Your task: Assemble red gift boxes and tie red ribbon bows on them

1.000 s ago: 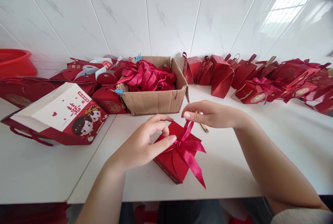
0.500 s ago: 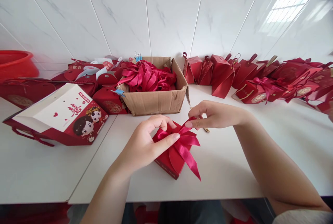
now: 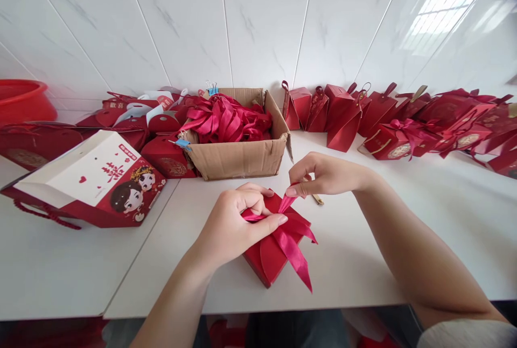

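Observation:
A small red gift box [image 3: 262, 262] rests on the white table in front of me, with a crimson satin ribbon [image 3: 297, 259] in a bow on its top. My left hand [image 3: 242, 218] is closed on the ribbon's left loop, the thumb pressing near the knot. With thumb and fingers, my right hand [image 3: 317, 175] pinches the ribbon's upper right loop and holds it raised above the box. Two loose ribbon tails lie over the box's right side and hang past its edge.
Behind the box stands a cardboard carton [image 3: 238, 159] full of crimson ribbons. At left is an open printed box [image 3: 97, 181]; a red basin [image 3: 26, 103] is farther back. Several red gift boxes [image 3: 343, 116] line the tiled wall. A small gold-coloured object [image 3: 319, 199] lies beyond my right hand.
My left fingers have curled in around the left loop. My right hand has shifted slightly up and left, drawing its loop upright. The box has turned a little.

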`<state>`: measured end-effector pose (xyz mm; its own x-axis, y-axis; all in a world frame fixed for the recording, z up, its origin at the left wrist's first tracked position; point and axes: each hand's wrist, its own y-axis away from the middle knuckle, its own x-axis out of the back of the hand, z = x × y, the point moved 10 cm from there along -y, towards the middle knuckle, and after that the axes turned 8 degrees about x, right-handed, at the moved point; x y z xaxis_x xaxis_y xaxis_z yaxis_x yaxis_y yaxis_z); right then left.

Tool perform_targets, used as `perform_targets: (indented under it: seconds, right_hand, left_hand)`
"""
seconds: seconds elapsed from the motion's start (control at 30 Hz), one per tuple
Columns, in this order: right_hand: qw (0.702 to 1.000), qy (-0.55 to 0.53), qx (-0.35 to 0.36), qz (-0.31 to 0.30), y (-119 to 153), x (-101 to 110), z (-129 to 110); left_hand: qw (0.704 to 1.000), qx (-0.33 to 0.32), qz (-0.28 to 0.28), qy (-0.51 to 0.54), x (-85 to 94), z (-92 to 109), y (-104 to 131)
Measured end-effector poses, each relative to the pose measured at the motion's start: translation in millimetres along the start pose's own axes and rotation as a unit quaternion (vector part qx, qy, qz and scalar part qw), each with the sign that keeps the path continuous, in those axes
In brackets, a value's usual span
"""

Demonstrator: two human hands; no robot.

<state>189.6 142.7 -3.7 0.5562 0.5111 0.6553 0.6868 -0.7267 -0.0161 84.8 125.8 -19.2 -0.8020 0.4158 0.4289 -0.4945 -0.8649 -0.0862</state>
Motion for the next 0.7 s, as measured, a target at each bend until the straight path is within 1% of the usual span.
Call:
perform_targets:
  seconds: [0.13,0.23,0.4,0.43,0.47,0.57,0.63,0.7]
  right_hand:
    - [1.0,0.009,-0.004,-0.001,-1.5,-0.4,2.7]
    - [1.0,0.015,-0.014,-0.001,-0.6,0.1,4.1]
    - [0.996,0.035,-0.052,-0.068,8.8,-2.8,10.2]
    - [0.996,0.04,-0.05,-0.063,10.6,0.9,9.0]
    - [0.997,0.042,-0.039,-0.043,11.7,6.7,5.5]
    - [0.998,0.034,0.025,0.048,13.9,22.5,-15.7]
    - [0.994,0.039,0.061,0.079,14.7,20.1,-31.8]
    - [0.99,0.07,0.091,0.085,13.8,8.5,-47.5]
  left_hand:
    - [1.0,0.0,-0.006,-0.007,-1.2,-2.2,-2.1]
    - [1.0,0.003,-0.004,-0.002,1.9,-2.8,-3.1]
    - [0.998,0.012,-0.04,0.045,1.9,-2.6,-1.6]
    - [0.998,0.014,-0.043,0.054,2.4,-2.8,-1.7]
    - [0.997,0.017,-0.042,0.058,3.5,-3.5,-2.0]
    - [0.997,0.039,-0.035,0.062,7.4,-8.6,-3.8]
    - [0.995,0.054,-0.041,0.077,7.9,-12.4,-4.3]
    - [0.991,0.064,-0.048,0.103,8.4,-15.4,-4.0]
